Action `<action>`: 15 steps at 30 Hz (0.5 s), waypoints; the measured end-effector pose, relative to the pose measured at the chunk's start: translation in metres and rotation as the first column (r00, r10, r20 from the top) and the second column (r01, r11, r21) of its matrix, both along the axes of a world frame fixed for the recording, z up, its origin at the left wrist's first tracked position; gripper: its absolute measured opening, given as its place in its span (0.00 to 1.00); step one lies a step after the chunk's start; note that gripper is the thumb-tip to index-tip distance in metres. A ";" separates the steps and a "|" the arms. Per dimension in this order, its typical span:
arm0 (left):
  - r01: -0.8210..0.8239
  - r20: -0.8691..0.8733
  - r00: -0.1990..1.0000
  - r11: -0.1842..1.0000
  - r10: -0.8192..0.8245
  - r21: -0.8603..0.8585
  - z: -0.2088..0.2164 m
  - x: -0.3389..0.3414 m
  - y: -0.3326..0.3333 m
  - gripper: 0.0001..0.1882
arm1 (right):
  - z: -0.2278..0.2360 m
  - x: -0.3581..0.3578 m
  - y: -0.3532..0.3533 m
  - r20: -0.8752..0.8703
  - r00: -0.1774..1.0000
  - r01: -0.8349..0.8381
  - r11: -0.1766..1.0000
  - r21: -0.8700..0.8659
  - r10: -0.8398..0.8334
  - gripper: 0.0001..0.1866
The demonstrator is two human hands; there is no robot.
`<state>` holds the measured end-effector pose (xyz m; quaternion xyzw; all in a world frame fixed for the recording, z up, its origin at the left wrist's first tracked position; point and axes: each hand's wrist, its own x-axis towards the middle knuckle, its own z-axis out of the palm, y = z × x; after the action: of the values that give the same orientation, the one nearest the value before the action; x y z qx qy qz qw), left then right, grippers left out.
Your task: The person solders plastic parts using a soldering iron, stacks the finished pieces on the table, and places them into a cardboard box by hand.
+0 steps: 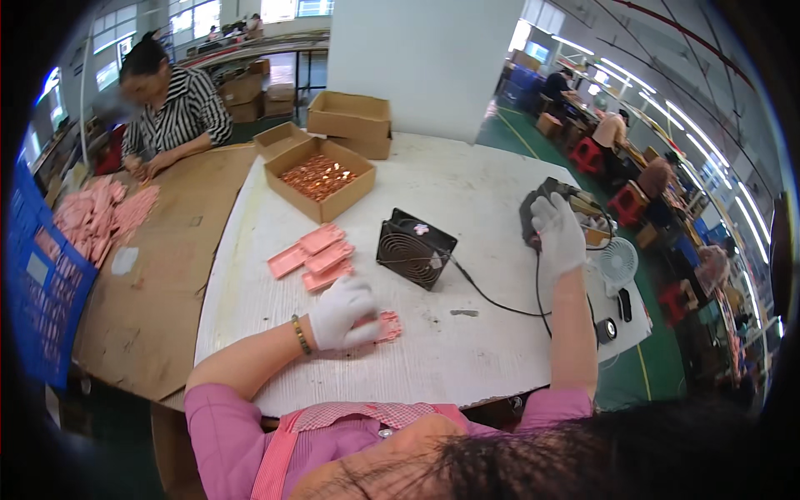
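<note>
My left hand [343, 315], in a white glove, lies low over the table with its fingers closed at a pink plastic part [390, 327], partly hidden by the glove. Several pink plastic trays [315, 255] are piled just beyond it. At the right, my gloved right hand [558, 236] is closed round a black corded tool [528, 218]; the glove covers most of it, so its exact kind is unclear. Beside that hand is a small box [593, 223] with pale contents. A black square fan [414, 248] stands between my hands.
An open cardboard box [362, 188] of small copper-coloured pieces stands ahead, with another box [350, 117] behind. Cables [492, 302] cross the table. A white fan [617, 260] sits at the right edge. Leftward, a person in stripes works near pink parts [100, 212] and a blue crate [50, 283].
</note>
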<state>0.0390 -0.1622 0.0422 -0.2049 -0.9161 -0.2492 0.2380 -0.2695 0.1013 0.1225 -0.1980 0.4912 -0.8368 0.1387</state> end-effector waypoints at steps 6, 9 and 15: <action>-0.032 -0.011 0.999 0.953 0.037 0.301 0.023 0.003 0.016 0.18 | -0.023 0.193 -0.050 -0.168 0.693 -0.685 0.713 0.148 0.701 0.28; 0.027 0.003 1.000 0.912 -0.031 0.409 0.016 0.011 0.009 0.16 | -0.009 0.228 -0.067 -0.249 0.540 -0.642 0.585 0.495 0.804 0.28; -0.033 0.018 0.999 0.706 0.029 0.708 0.027 0.014 -0.022 0.19 | 0.026 0.236 -0.103 -0.460 0.414 -0.508 0.619 0.599 0.786 0.29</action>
<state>0.0530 -0.1845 0.0692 -0.0820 -0.7546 -0.5777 0.3001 -0.0336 -0.0022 0.1489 -0.6403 0.5326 -0.4659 0.2988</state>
